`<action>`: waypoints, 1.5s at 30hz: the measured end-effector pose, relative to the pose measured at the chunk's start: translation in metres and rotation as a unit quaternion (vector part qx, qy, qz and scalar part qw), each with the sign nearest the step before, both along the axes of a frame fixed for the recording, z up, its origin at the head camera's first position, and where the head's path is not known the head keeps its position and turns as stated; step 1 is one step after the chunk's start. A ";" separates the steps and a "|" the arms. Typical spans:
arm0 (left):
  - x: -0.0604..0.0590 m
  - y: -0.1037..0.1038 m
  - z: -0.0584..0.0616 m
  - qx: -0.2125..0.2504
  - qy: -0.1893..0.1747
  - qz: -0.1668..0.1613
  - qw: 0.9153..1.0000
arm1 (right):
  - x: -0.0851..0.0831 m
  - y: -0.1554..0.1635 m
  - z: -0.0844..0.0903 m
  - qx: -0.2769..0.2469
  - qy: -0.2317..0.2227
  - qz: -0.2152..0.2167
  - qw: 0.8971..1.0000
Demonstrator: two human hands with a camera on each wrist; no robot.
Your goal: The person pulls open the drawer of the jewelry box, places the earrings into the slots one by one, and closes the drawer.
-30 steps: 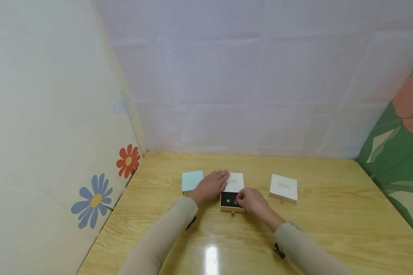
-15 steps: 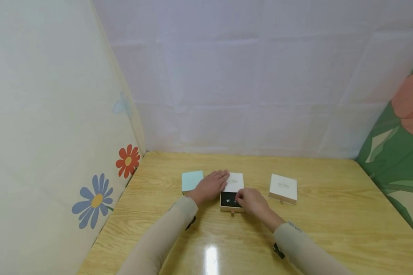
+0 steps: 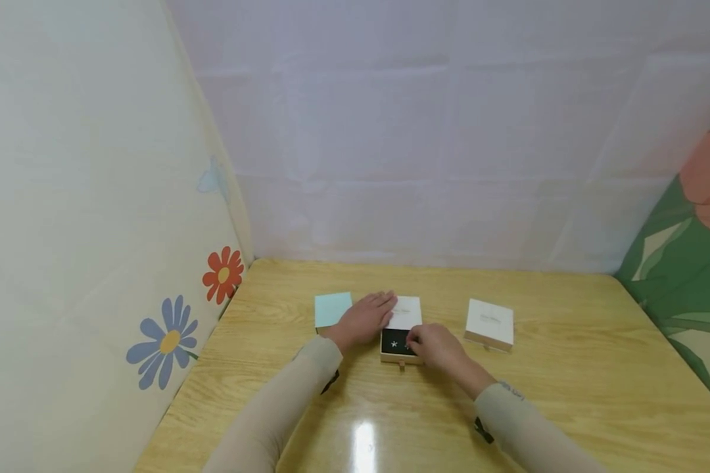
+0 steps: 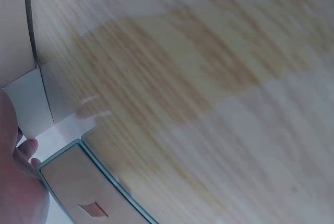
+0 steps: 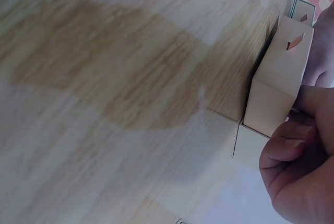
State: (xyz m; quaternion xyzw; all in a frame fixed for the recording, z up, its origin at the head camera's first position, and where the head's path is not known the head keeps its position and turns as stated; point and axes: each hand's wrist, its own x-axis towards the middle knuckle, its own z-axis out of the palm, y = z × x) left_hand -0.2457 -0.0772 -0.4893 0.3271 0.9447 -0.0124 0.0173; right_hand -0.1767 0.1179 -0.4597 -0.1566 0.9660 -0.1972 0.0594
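Observation:
My left hand (image 3: 363, 320) holds the left side of a white-topped drawer box (image 3: 407, 312), its fingers over the lid. In the left wrist view, fingertips (image 4: 27, 148) bend down beside that box. The box's drawer (image 3: 402, 360) is pulled out toward me, showing a black pad (image 3: 394, 335). On the pad sits a small silver star-shaped earring (image 3: 394, 343). Over the drawer's right part, my right hand (image 3: 440, 347) pinches a second tiny earring (image 3: 407, 346), mostly hidden by the fingertips. The right wrist view shows these fingers (image 5: 284, 148) curled at the drawer's side.
Left of the opened box stands a light blue box (image 3: 332, 309), partly under my left hand. A similar white box (image 3: 489, 322), shut, lies to the right. The wooden table (image 3: 343, 401) ends at a pale cloth backdrop (image 3: 355, 164).
Both hands keep nearly the same place. The right fingertips work at the second earring, which shows less than a second ago. The head view has shifted slightly.

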 end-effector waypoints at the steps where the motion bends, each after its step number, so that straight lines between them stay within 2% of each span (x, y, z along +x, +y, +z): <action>1: 0.000 0.000 0.001 -0.003 0.001 0.000 1.000 | 0.000 0.001 0.000 -0.002 0.001 0.000 1.000; 9: 0.002 0.001 0.004 -0.009 0.012 -0.010 1.000 | -0.001 0.003 -0.001 -0.034 -0.019 -0.022 0.999; 17: -0.006 0.000 -0.006 -0.006 0.010 -0.003 1.000 | 0.002 0.006 0.006 -0.098 -0.037 -0.046 0.993; 22: -0.009 -0.001 -0.009 -0.001 0.015 -0.004 1.000 | 0.006 0.009 0.011 -0.151 -0.059 -0.065 0.985; 24: -0.008 0.000 -0.008 0.003 0.011 -0.005 1.000 | 0.009 0.010 0.012 -0.184 -0.081 -0.079 0.976; 26: -0.007 0.000 -0.006 0.005 0.005 -0.005 1.000 | 0.015 0.011 0.014 -0.227 -0.114 -0.097 0.962; 28: -0.007 0.000 -0.006 0.003 0.003 -0.004 1.000 | 0.020 0.010 0.014 -0.266 -0.144 -0.125 0.945; 31: -0.006 0.000 -0.007 0.002 0.001 -0.001 1.000 | 0.029 0.009 0.014 -0.323 -0.189 -0.166 0.912; 35: -0.007 0.001 -0.007 0.003 0.000 0.000 1.000 | 0.037 0.008 0.013 -0.367 -0.221 -0.197 0.882; 39: -0.006 0.001 -0.006 0.002 -0.001 0.002 1.000 | 0.043 0.008 0.011 -0.384 -0.237 -0.201 0.869; 45: -0.005 0.001 -0.007 0.001 0.000 0.004 1.000 | 0.050 0.005 0.007 -0.401 -0.257 -0.201 0.856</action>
